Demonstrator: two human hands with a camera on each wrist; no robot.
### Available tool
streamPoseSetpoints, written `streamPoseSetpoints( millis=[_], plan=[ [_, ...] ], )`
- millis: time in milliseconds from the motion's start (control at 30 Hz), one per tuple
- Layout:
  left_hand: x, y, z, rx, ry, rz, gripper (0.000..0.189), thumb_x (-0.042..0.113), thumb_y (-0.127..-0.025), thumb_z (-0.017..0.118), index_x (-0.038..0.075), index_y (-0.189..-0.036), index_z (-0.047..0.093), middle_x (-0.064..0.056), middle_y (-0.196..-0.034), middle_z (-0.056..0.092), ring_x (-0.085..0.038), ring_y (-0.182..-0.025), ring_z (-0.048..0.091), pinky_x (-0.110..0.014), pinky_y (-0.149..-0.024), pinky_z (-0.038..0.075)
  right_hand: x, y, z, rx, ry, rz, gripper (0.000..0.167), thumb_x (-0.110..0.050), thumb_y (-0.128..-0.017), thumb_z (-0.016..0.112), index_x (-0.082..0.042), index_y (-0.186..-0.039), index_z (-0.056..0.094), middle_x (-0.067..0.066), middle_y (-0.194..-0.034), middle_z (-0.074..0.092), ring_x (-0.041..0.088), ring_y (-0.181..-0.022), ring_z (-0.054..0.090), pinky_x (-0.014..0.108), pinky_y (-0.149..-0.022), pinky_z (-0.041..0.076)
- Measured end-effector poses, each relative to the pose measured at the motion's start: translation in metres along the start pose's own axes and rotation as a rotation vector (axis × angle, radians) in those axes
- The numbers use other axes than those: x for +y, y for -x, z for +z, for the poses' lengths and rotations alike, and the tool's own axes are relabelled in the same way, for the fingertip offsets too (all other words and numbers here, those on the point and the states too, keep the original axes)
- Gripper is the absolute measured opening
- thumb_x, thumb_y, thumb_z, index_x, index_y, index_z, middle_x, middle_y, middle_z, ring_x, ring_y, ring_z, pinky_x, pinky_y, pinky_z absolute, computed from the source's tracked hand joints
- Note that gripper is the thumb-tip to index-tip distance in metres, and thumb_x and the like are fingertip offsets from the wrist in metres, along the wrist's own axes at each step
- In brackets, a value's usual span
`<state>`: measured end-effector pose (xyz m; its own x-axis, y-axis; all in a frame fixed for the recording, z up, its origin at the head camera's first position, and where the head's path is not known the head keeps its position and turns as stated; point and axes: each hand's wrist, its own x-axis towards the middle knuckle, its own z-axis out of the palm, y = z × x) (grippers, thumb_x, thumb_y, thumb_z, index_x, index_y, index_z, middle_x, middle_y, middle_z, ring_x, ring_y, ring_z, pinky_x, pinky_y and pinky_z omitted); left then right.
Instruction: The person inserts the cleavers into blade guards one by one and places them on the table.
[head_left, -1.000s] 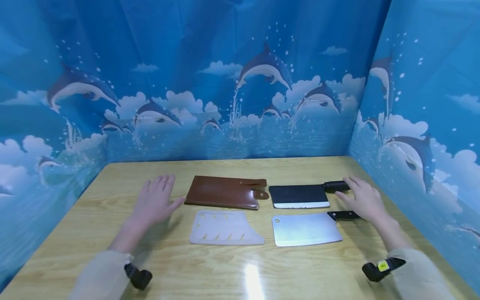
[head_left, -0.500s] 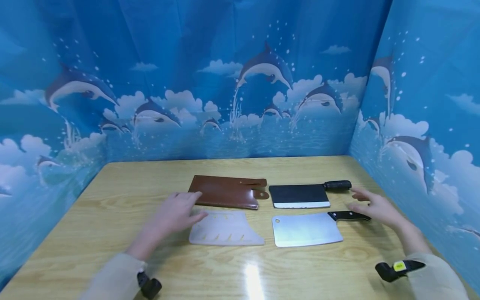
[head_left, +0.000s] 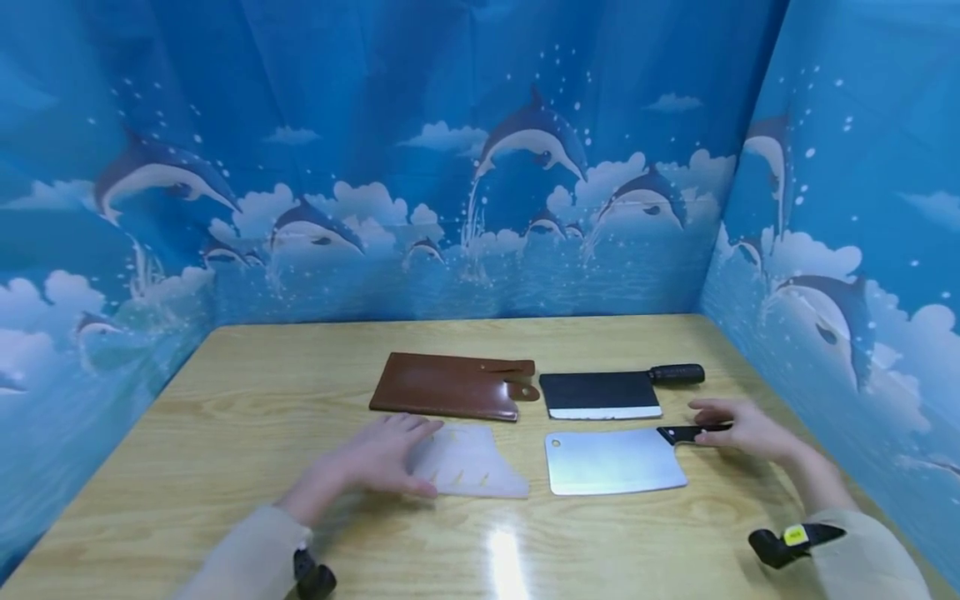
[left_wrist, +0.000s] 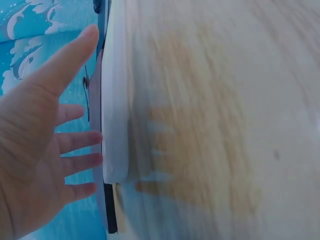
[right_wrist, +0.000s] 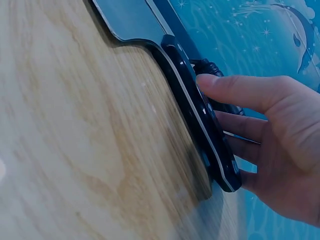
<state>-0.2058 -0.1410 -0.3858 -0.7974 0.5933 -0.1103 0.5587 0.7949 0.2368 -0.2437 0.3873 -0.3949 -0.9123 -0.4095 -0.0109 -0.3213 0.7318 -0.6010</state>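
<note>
My left hand (head_left: 382,454) is spread over the left part of a white plastic blade guard (head_left: 476,467), thumb at its near edge. In the left wrist view its fingers (left_wrist: 80,165) are apart and extended beside the guard, with no grip on it. My right hand (head_left: 750,429) is at the black handle (right_wrist: 200,115) of a silver cleaver (head_left: 611,462). The thumb is right at the handle and the other fingers reach behind it, loosely bent. The cleaver lies flat, blade to the left.
Behind the guard lies a brown leather knife sheath (head_left: 450,387) with a strap. A second cleaver (head_left: 600,392), dark-bladed with a black handle, lies behind the silver one. The wooden table (head_left: 285,367) ends at a blue dolphin curtain (head_left: 450,167).
My left hand has moved right and nearer, from beside the leather sheath to over the white guard. The right hand has come from the dark cleaver's handle to the silver cleaver's handle.
</note>
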Motion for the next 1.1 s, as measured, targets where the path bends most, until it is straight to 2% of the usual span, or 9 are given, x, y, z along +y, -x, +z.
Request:
streamPoseSetpoints(
  millis=[167,367,567,800,1033,1100],
  plan=[
    [0.000,0.000,0.005,0.008,-0.036,0.052,0.102,0.069,-0.067,0.065,0.009,-0.143,0.034,-0.015,-0.140,0.038,-0.034,-0.128,0.033,-0.053,-0.103,0.023,-0.001,0.001,0.004,-0.002,0.083,0.002,0.060,-0.018,-0.076,0.075,0.009,-0.124,0.050,0.022,-0.108,0.060,0.039,-0.099,0.056,0.047,-0.082,0.046],
    [0.000,-0.002,0.008,-0.017,-0.064,0.048,0.107,0.069,-0.062,0.068,0.010,-0.144,0.032,-0.019,-0.144,0.031,-0.036,-0.130,0.029,-0.053,-0.105,0.021,-0.004,0.001,0.008,-0.009,0.123,0.016,0.057,-0.020,-0.074,0.076,0.006,-0.121,0.055,0.025,-0.111,0.057,0.043,-0.101,0.052,0.057,-0.084,0.041],
    [-0.001,-0.004,0.007,-0.016,-0.090,0.063,0.108,0.070,-0.062,0.068,0.009,-0.144,0.033,-0.017,-0.139,0.036,-0.035,-0.128,0.031,-0.052,-0.106,0.020,-0.008,0.001,0.011,-0.003,0.135,0.040,0.053,-0.023,-0.075,0.075,0.003,-0.119,0.058,0.026,-0.113,0.054,0.046,-0.104,0.049,0.060,-0.085,0.038],
    [-0.003,-0.004,0.008,-0.064,-0.066,0.018,0.109,0.072,-0.064,0.064,0.008,-0.145,0.030,-0.015,-0.146,0.031,-0.035,-0.133,0.026,-0.054,-0.105,0.019,-0.008,-0.002,0.014,-0.004,0.163,0.058,0.044,-0.022,-0.076,0.074,0.000,-0.113,0.063,0.023,-0.111,0.056,0.044,-0.104,0.049,0.059,-0.085,0.038],
    [-0.002,-0.003,0.011,-0.049,-0.117,0.004,0.106,0.073,-0.070,0.057,0.002,-0.144,0.030,-0.015,-0.144,0.033,-0.031,-0.132,0.028,-0.050,-0.106,0.022,-0.010,-0.002,0.015,-0.002,0.180,0.021,0.037,-0.018,-0.074,0.074,0.000,-0.105,0.065,0.021,-0.105,0.058,0.044,-0.099,0.051,0.059,-0.084,0.039],
    [-0.002,-0.002,0.011,-0.041,-0.128,0.003,0.106,0.073,-0.070,0.057,0.000,-0.143,0.031,-0.016,-0.142,0.035,-0.031,-0.131,0.030,-0.049,-0.105,0.024,-0.012,-0.002,0.015,-0.002,0.178,0.037,0.035,-0.018,-0.075,0.074,-0.001,-0.104,0.066,0.019,-0.103,0.059,0.041,-0.098,0.052,0.057,-0.083,0.039]
  ],
)
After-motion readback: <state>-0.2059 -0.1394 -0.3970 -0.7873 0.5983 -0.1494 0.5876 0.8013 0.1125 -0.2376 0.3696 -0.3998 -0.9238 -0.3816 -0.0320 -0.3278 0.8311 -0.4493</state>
